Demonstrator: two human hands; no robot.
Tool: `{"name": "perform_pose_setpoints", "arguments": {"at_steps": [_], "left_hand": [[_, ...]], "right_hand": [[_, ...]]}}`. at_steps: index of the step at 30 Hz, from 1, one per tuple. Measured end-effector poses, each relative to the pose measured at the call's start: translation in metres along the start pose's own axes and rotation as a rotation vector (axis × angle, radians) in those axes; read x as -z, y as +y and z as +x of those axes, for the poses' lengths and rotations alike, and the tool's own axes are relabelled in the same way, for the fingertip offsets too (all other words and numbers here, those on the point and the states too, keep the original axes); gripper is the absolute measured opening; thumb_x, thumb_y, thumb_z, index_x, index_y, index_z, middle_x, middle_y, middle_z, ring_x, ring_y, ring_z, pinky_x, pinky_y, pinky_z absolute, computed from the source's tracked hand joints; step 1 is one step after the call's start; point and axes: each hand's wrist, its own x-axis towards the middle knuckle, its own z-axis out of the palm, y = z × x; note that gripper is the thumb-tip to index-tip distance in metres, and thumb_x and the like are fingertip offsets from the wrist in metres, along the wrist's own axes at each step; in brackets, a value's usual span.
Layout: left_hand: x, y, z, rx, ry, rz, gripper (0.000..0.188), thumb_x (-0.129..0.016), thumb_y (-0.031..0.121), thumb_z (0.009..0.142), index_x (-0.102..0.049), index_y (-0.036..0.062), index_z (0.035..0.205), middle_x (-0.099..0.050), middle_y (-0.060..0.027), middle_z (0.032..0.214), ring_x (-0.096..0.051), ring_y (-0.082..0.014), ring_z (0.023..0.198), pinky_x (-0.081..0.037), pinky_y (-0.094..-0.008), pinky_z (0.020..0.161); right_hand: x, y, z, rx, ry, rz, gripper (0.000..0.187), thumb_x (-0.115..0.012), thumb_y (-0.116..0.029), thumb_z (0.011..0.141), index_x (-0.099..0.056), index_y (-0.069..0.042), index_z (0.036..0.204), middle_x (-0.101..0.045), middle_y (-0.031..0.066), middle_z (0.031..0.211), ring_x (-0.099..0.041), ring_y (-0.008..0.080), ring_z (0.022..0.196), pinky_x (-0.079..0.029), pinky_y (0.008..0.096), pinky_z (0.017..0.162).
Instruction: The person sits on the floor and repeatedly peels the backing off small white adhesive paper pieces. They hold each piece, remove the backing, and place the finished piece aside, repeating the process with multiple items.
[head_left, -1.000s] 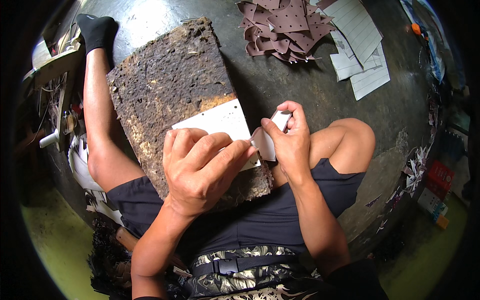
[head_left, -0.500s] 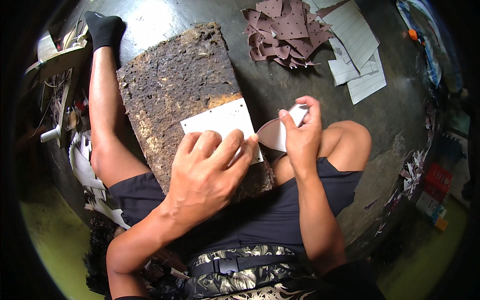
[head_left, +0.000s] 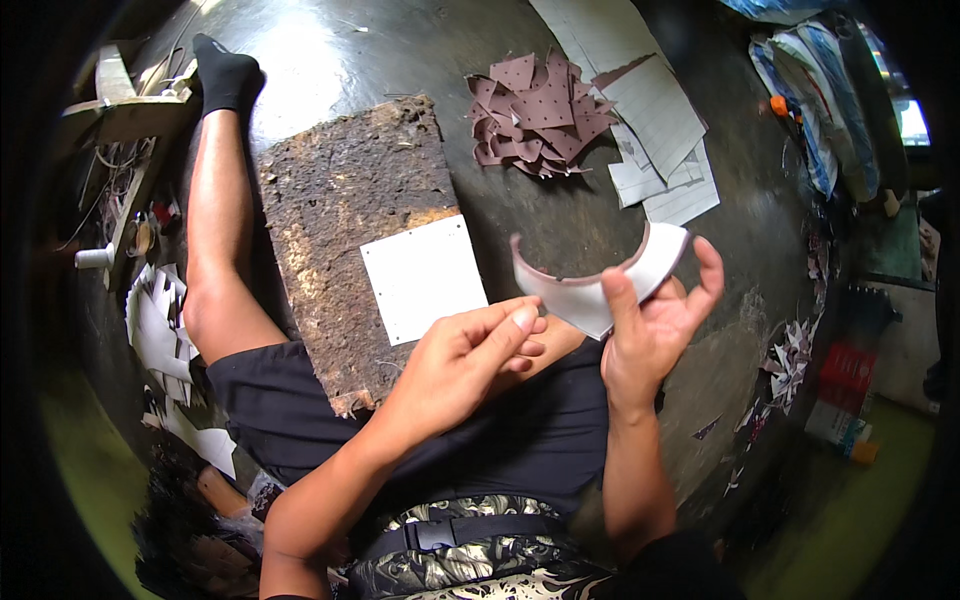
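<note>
My right hand (head_left: 648,345) grips a curved white piece with a brown edge (head_left: 572,297) between thumb and fingers; its index finger stands away from the piece. The piece bends like a crescent, its hollow facing up. My left hand (head_left: 465,360) is closed in a pinch beside the piece's lower left edge. Whether its fingertips hold a bit of it or something tiny, I cannot make out. A white square sheet with small dark dots (head_left: 420,280) lies flat on a rough, dark brown board (head_left: 350,190), left of both hands.
Beyond the board lies a heap of dotted brown cut pieces (head_left: 540,110), next to lined pale sheets (head_left: 655,110). White scraps (head_left: 160,330) lie at the left by a wooden frame (head_left: 130,120). Shredded scraps (head_left: 790,365) and a red box (head_left: 845,375) are at the right.
My right hand has turned and moved lower right, so the curved piece now opens upward. My left hand has left the white sheet and turned into a pinch beside the piece.
</note>
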Motion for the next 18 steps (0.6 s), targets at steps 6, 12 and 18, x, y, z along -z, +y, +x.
{"name": "perform_pose_setpoints", "arguments": {"at_steps": [6, 12, 18], "left_hand": [[0.011, -0.005, 0.008, -0.016, -0.213, -0.543, 0.039, -0.065, 0.024, 0.121, -0.065, 0.0032, 0.154, -0.078, -0.0057, 0.134, -0.075, -0.0132, 0.119, -0.062, -0.0330, 0.103], [0.035, -0.018, 0.003, -0.113, -0.124, -0.662, 0.022, -0.065, 0.018, 0.120, -0.075, 0.0065, 0.136, -0.079, 0.0008, 0.121, -0.074, -0.0080, 0.109, -0.060, -0.0256, 0.098], [0.042, -0.021, -0.007, 0.013, -0.192, -0.754, 0.049, -0.060, 0.032, 0.122, -0.061, -0.0008, 0.159, -0.072, -0.0169, 0.152, -0.071, -0.0268, 0.139, -0.057, -0.0448, 0.121]], "right_hand": [[-0.003, -0.035, -0.036, 0.545, -0.619, -0.378, 0.058, -0.087, 0.005, 0.087, -0.059, -0.007, 0.136, -0.077, 0.0138, 0.123, -0.074, 0.0327, 0.115, -0.057, 0.0502, 0.109], [-0.005, -0.028, -0.055, 0.668, -0.671, -0.494, 0.046, -0.083, 0.011, 0.083, -0.077, -0.013, 0.122, -0.082, 0.0108, 0.129, -0.073, 0.0385, 0.130, -0.050, 0.0620, 0.122], [-0.015, -0.032, -0.029, 0.615, -0.579, -0.485, 0.034, -0.070, 0.014, 0.092, -0.078, -0.003, 0.120, -0.083, 0.0177, 0.122, -0.079, 0.0421, 0.121, -0.057, 0.0612, 0.116]]}}
